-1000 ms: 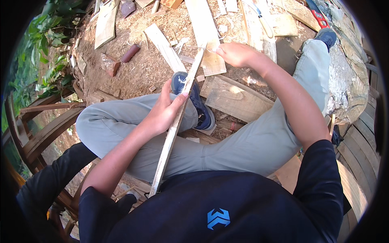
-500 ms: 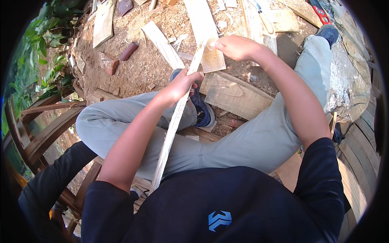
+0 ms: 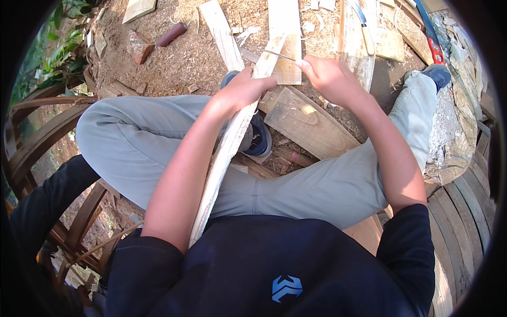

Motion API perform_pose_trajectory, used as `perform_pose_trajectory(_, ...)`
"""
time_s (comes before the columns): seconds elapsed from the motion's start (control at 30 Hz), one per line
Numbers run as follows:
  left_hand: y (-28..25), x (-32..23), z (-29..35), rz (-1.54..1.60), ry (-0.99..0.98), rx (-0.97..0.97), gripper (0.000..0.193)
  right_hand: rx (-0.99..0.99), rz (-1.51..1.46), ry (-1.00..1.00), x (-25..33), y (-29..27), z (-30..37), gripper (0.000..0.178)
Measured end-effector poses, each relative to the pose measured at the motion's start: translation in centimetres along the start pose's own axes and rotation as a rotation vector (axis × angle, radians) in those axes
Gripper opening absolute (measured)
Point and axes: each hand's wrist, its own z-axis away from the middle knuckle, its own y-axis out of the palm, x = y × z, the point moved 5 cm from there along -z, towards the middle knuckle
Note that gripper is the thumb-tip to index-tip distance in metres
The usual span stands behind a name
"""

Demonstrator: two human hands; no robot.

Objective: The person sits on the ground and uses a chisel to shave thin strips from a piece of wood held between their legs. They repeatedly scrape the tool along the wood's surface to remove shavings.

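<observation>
Strip (image 3: pixel 224 150) in left hand (image 3: pixel 244 89), thin blade (image 3: pixel 279 54) across its far end.
Left fingers wrap strip near that end; strip slants from shirt (image 3: pixel 317 248) over lap. Right hand (image 3: pixel 328 78) closed on blade's near end; cutting contact: can't tell.

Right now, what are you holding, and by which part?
Left grip: a long wooden strip, toward its far end. Right grip: a thin-bladed tool, by its right-hand end; any handle is hidden.
</observation>
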Motion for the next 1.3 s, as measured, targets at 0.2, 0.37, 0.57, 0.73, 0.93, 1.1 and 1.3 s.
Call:
perform_pose_trajectory(0.2, 0.6, 0.7, -1.8, 0.006, 0.023, 0.01, 0.036, -0.15, 0.206, -0.021, 0.1, 0.5, 1.2, 0.041)
perform_pose_trajectory(0.37, 1.3, 0.6, -2.0, 0.041, 0.056, -0.043, 0.035, -0.229, 0.23, -0.038, -1.4, 1.0, 0.4, 0.04)
perform_pose_trajectory(0.57, 0.7, 1.3, -3.1, 0.066, -0.022, -0.023, 0.046, -0.189, 0.245, 0.056, -2.5, 0.3, -1.2, 0.038)
perform_pose_trajectory(0.73, 0.7, 1.2, -3.3, 0.075, 0.0, 0.015, 0.034, 0.069, -0.118, 0.076, -5.0, -0.4, -1.1, 0.036)
perform_pose_trajectory(0.93, 0.6, 0.4, -2.6, 0.096, -0.037, 0.057, 0.037, 0.164, -0.172, 0.048, -5.5, -1.5, -1.4, 0.036)
perform_pose_trajectory(1.1, 0.5, 0.8, -2.8, 0.12, -0.001, 0.03, 0.037, 0.152, -0.005, 0.088, -3.3, -2.4, -1.2, 0.044)
perform_pose_trajectory(1.3, 0.4, -0.1, -2.0, 0.154, -0.002, 0.039, 0.03, -0.03, 0.135, 0.104, -0.5, -1.3, 0.7, 0.046)
